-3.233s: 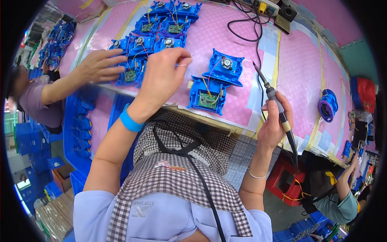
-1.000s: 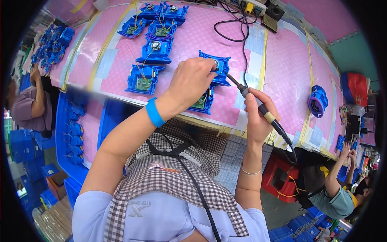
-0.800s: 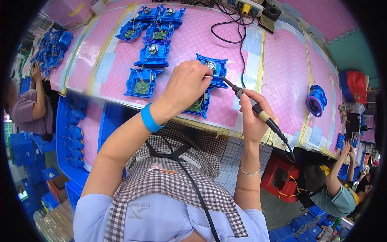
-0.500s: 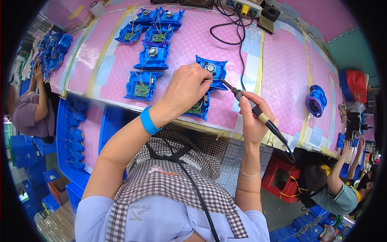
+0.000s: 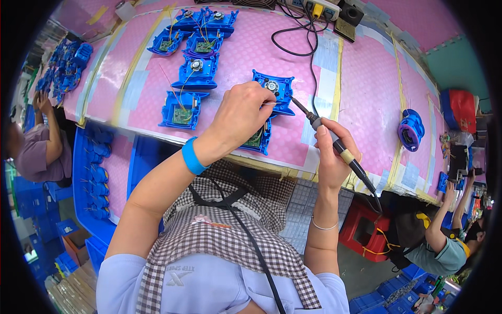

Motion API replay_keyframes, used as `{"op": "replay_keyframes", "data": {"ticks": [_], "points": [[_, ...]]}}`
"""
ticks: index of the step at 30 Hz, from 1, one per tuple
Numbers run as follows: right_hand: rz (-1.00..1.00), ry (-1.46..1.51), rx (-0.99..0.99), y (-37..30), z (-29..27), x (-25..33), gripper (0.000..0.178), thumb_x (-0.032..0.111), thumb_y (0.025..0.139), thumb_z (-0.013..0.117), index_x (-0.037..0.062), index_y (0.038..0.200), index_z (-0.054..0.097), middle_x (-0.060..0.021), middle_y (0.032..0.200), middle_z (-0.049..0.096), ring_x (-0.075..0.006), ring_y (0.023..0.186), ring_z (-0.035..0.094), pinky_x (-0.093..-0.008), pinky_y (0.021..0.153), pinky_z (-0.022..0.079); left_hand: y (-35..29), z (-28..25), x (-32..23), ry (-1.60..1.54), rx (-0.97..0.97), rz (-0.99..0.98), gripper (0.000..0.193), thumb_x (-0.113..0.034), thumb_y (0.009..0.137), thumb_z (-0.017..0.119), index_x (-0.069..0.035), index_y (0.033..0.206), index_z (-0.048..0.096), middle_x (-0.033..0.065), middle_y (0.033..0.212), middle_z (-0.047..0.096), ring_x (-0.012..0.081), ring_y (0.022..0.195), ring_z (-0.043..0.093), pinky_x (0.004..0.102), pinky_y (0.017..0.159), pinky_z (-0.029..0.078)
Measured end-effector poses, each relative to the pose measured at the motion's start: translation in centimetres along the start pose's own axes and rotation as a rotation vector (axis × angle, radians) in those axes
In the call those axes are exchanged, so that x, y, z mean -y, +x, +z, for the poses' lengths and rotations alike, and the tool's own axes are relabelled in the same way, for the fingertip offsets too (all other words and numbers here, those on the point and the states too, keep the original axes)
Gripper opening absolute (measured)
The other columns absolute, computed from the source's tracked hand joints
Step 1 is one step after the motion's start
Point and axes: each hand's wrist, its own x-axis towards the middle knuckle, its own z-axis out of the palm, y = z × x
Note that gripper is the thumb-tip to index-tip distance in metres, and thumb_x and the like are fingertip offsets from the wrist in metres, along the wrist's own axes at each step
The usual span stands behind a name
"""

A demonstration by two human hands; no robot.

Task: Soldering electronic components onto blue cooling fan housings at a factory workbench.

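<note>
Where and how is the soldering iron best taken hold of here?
Likely by the handle of the soldering iron, behind the slim metal shaft, coming from the lower right, where the right hand holds it: the thicker handle slants that way, while the bare tip points up-left toward the nearest blue casing.

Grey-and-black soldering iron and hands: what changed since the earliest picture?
The left hand moved right, to the blue plastic housing bearing a round silver speaker. The right hand brought the grey-and-black soldering iron leftward, tip near that housing's right edge. Iron and thin pale wire stayed held.
</note>
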Motion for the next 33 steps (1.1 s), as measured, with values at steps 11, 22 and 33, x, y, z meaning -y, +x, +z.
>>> {"op": "replay_keyframes", "data": {"ticks": [11,22,33], "points": [[0.006,0.014,0.044,-0.1,0.5,-0.4,0.016,0.004,0.084,0.074,-0.0023,0.098,0.073,-0.0067,0.082,0.071,-0.0071,0.067,0.06,-0.0207,0.059,0.044,0.1,-0.1,-0.2,-0.015,-0.003,-0.006,0.013,-0.01,0.081,0.068,-0.001,0.087,0.074,0.0182,0.083,0.068,0.0352,0.081,0.066,0.0453,0.073,0.052],[0.041,-0.009,0.047,-0.3,0.1,0.1,0.015,0.004,0.085,0.073,-0.0027,0.099,0.073,-0.0052,0.08,0.07,-0.0066,0.065,0.059,-0.0201,0.058,0.044,0.1,0.1,-0.2,-0.007,-0.005,-0.015,0.013,-0.01,0.081,0.066,-0.001,0.085,0.074,0.0187,0.082,0.068,0.0356,0.08,0.066,0.0459,0.073,0.052],[0.037,0.14,-0.042,-0.5,-0.5,-0.3,0.019,0.006,0.088,0.071,-0.0041,0.105,0.07,-0.0084,0.084,0.07,-0.0089,0.066,0.062,-0.0207,0.059,0.048,0.1,0.3,0.3,0.023,-0.028,0.034,0.011,-0.012,0.08,0.071,-0.003,0.086,0.074,0.0147,0.081,0.068,0.0296,0.073,0.066,0.0406,0.066,0.051]]}}
